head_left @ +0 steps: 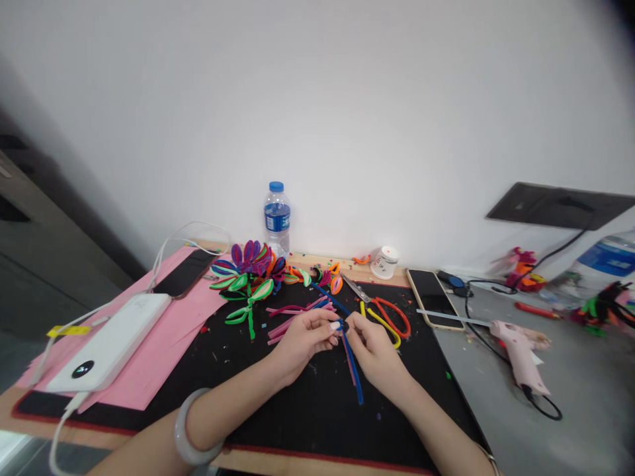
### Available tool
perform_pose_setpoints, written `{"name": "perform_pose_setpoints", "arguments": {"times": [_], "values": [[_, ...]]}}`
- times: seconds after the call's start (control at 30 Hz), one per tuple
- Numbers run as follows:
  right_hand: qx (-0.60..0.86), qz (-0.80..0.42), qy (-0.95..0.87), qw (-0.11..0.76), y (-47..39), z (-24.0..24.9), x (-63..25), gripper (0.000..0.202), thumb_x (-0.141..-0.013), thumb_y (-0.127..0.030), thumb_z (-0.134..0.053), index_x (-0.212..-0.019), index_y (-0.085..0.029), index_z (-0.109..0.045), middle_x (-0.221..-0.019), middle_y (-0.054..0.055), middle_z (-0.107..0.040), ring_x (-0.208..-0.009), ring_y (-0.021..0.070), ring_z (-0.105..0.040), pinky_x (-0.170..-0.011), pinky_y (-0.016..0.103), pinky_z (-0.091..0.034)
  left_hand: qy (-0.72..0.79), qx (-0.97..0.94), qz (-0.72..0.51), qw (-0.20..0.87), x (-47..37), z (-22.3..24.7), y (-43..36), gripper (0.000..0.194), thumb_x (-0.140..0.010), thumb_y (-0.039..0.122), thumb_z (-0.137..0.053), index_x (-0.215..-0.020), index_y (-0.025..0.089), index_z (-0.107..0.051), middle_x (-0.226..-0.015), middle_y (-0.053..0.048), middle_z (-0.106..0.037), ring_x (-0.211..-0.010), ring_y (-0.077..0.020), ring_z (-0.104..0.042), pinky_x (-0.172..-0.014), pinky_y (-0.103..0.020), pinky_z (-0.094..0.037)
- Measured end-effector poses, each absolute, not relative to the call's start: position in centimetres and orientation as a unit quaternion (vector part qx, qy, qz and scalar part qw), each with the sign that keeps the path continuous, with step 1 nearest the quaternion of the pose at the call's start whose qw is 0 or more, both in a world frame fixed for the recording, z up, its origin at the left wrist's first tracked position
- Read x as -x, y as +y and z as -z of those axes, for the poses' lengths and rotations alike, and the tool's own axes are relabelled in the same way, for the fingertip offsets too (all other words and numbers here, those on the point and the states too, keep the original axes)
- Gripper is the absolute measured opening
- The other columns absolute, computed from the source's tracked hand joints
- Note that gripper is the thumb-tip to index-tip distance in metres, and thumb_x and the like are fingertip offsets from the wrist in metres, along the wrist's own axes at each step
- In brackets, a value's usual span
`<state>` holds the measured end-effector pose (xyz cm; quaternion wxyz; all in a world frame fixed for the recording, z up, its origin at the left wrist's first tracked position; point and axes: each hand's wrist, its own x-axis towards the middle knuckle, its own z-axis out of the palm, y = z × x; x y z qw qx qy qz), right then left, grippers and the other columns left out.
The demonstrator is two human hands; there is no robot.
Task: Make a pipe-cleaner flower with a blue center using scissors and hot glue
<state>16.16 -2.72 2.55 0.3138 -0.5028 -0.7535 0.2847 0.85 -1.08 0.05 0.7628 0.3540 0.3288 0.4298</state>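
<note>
Over the middle of the black mat [297,410], my left hand [308,340] pinches a blue pipe cleaner [353,363]. My right hand [371,344] is closed on the same piece, its fingertips nearly meeting the left ones. One end of the blue stem hangs toward me, and blue also shows above my hands. Pink pipe cleaners [282,327] lie behind and left of my left hand. Scissors with red handles [397,319] and a yellow pipe cleaner [384,324] lie just beyond my right hand. Left of them all sits a multicoloured pipe-cleaner flower [251,271].
A bottle [277,218] and a paper cup [384,262] stand by the wall. Pink sheets [149,370], a white power bank [112,340] and a dark phone [183,274] lie left. Another phone [434,297] and a pink glue gun [520,357] lie right.
</note>
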Motion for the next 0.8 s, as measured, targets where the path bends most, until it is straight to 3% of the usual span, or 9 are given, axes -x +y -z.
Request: {"name": "perform_pose_setpoints", "arguments": {"times": [0.8], "values": [[0.497, -0.306, -0.760, 0.286, -2.52, -2.80, -16.54, 0.020, -0.086, -0.018, -0.035, -0.066, -0.018, -0.039, -0.058, -0.005, -0.036, -0.053, 0.0095, -0.034, -0.050, 0.021, -0.025, 0.317, -0.371, -0.427, 0.761, -0.84, -0.40, -0.91, 0.023, -0.064, 0.021, -0.069, -0.085, 0.013, -0.062, -0.063, 0.001, -0.058, -0.059, -0.0085, -0.055, -0.059, -0.021, -0.042]]}}
